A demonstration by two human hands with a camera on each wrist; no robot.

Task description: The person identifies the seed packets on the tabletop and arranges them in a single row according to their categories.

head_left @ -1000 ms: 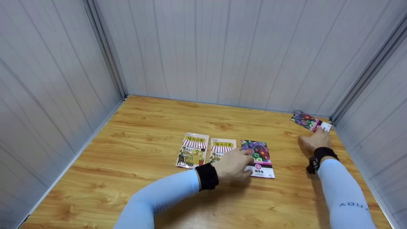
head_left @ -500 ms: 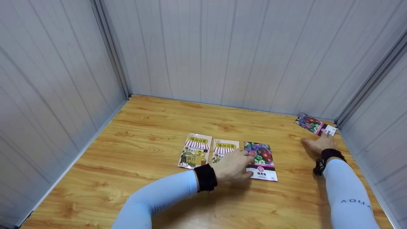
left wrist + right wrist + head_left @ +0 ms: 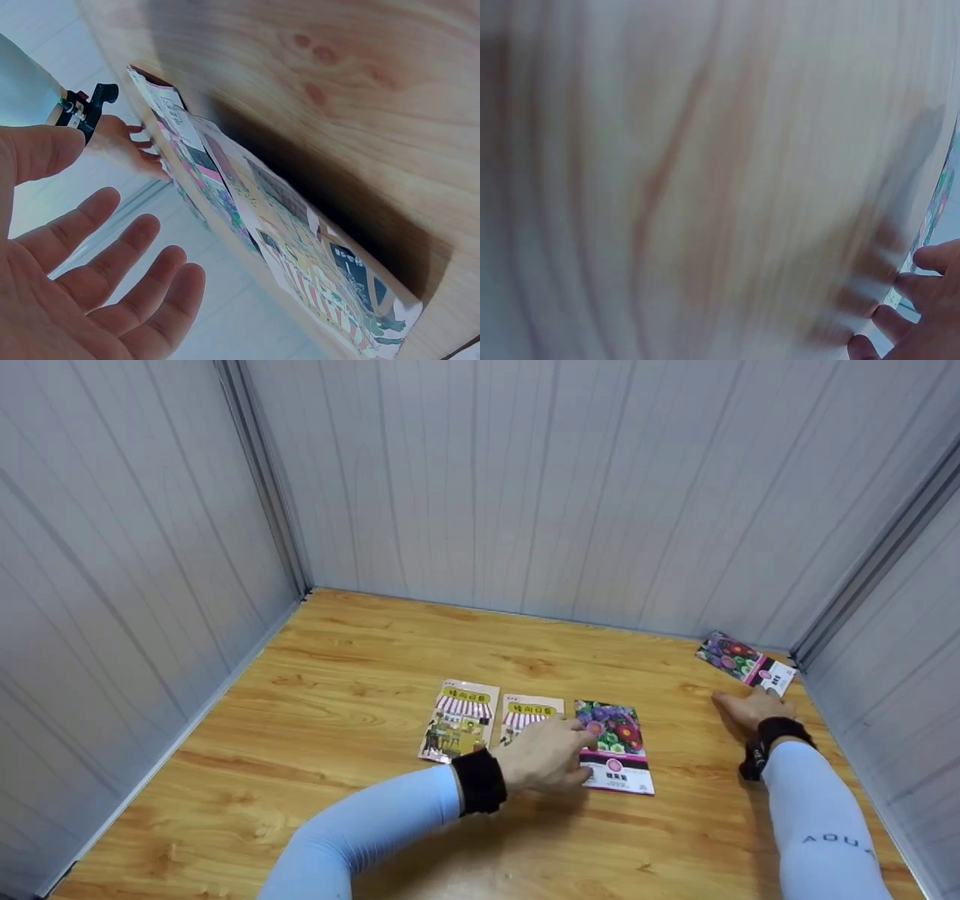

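Note:
My left hand (image 3: 546, 754) reaches over the second of two sunflower seed packets (image 3: 534, 707), which have striped awnings printed on them. Its fingertips hover at the left edge of a flower seed packet (image 3: 619, 742) with a white lower label. In the left wrist view, its loosely spread fingers (image 3: 124, 259) hold nothing. At the back right, my right hand (image 3: 757, 706) has its fingertips at the white end of another flower seed packet (image 3: 739, 660), lying slantwise; whether they press on it is hard to tell. The right wrist view shows mostly blurred wood, with fingers (image 3: 937, 289) at lower right.
The other sunflower packet (image 3: 459, 720) lies leftmost in the row on the wood-grain table (image 3: 300, 690). Pale panel walls (image 3: 480, 487) close off the back and both sides. The slanted packet lies close to the back right corner.
The head view has shifted slightly. My right hand has drawn back a little, and more of the slanted packet's white end shows. The left hand stays over the row.

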